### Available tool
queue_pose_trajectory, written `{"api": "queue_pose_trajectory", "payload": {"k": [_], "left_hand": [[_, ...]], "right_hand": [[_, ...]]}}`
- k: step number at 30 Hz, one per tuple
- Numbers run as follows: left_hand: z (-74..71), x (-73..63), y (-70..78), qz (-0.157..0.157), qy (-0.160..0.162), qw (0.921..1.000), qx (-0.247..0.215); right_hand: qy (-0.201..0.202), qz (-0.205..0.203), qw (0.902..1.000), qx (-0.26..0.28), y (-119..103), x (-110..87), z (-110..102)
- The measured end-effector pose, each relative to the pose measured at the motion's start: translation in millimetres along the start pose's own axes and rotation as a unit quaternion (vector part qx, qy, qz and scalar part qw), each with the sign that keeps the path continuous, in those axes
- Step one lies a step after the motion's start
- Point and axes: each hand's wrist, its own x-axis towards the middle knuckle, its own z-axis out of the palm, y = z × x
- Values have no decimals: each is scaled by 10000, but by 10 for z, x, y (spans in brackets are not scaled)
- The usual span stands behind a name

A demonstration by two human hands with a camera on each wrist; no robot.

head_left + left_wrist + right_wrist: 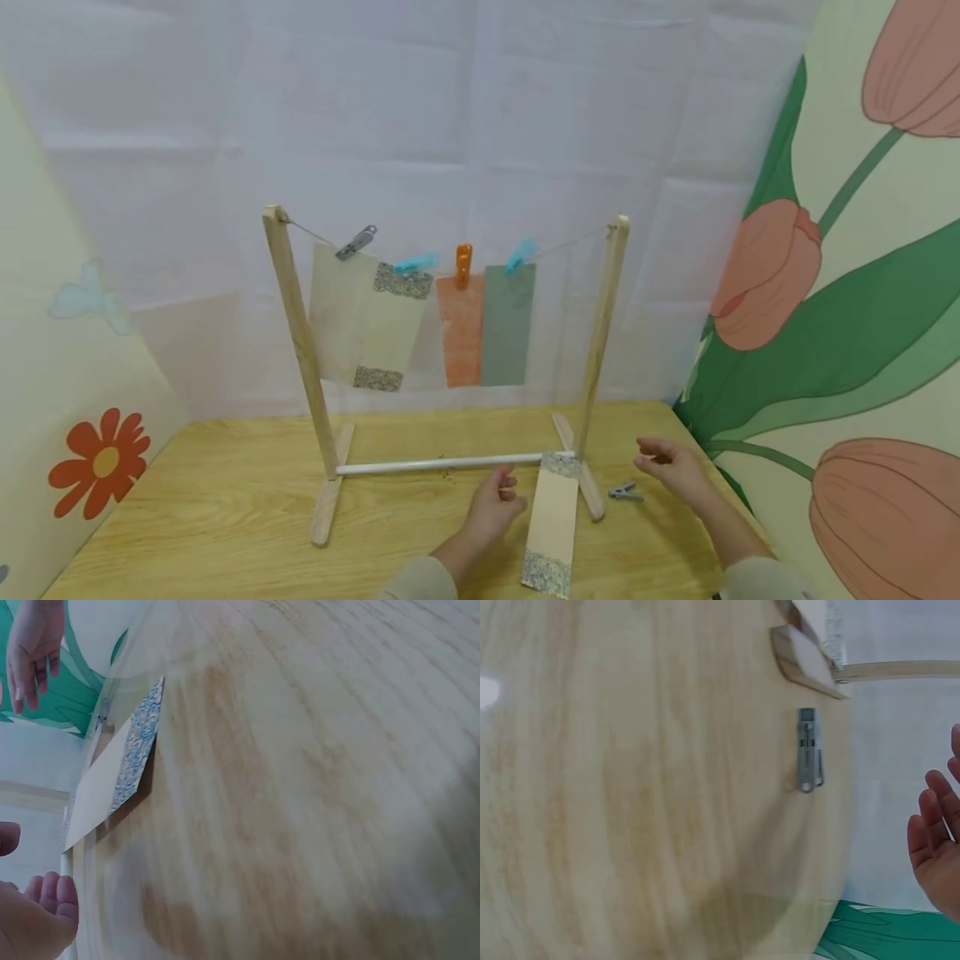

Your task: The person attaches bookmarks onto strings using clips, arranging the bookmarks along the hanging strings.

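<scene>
A cream paper strip (553, 517) with patterned bands at both ends leans on the white rod near the rack's right foot. Just left of it is my left hand (491, 507), fingers loosely bent and holding nothing; the left wrist view shows a gap between this hand and the strip (105, 780). On the table right of the rack lies a grey clothespin (625, 492), also plain in the right wrist view. My right hand (677, 473) hovers beyond the clothespin (808, 750) with relaxed fingers and nothing in them.
A wooden rack (302, 333) carries a string between two posts. From it hang a pale sheet (333, 317), a cream strip (390, 333), an orange strip (461, 333) and a grey-green strip (510, 329), held by clothespins. A white rod (450, 462) joins the feet.
</scene>
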Motion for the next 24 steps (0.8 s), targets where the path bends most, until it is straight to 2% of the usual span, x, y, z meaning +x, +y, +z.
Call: {"api": "queue_pose_trajectory", "payload": {"k": [4, 12, 17, 24], "left_hand": [[47, -31, -35, -237, -118, 9996, 141], [174, -81, -109, -513, 16, 9985, -174], [224, -86, -124, -638, 12, 9978, 188], [249, -85, -131, -539, 0, 9963, 676]], "right_hand": [[-38, 89, 9999, -49, 107, -17, 59], [-297, 136, 9991, -252, 256, -18, 106], [-531, 272, 9979, -232, 316, -20, 98], [-800, 243, 9963, -192, 342, -20, 113]]}}
